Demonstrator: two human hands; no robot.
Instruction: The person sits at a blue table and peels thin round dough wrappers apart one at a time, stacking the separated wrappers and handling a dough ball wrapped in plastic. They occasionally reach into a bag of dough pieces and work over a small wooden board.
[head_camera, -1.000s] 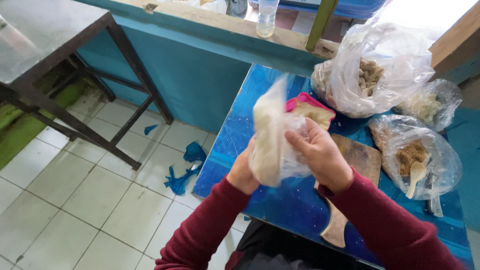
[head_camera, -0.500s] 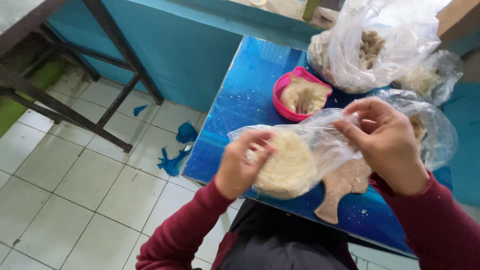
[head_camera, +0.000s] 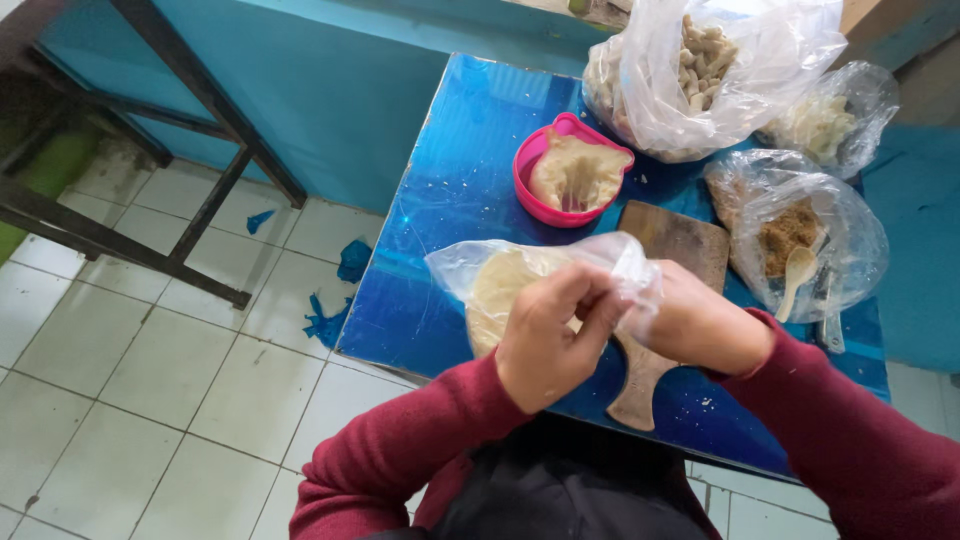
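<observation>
Over the near edge of the blue table (head_camera: 450, 190), both hands are gripping a clear plastic bag (head_camera: 480, 270) holding a pale dough disc (head_camera: 505, 290). The left hand (head_camera: 545, 335) is pinching its mouth; the right hand (head_camera: 705, 325) is clutching the bunched plastic beside it, above a wooden board (head_camera: 680, 245).

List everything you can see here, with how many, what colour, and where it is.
Table: one, shiny blue, centre.
Bowl: one, pink, holding pale dough, table middle.
Cutting board: one, brown wood, under the hands.
Large bag: one, clear, pale pieces inside, top right.
Small bag: one, clear, far right.
Bag with spoon: one, clear, brown filling, right.
Dough bag: one, clear, in both hands.
Metal stand: one, dark, left, on white floor tiles.
Left hand, right hand: two, red sleeves.
</observation>
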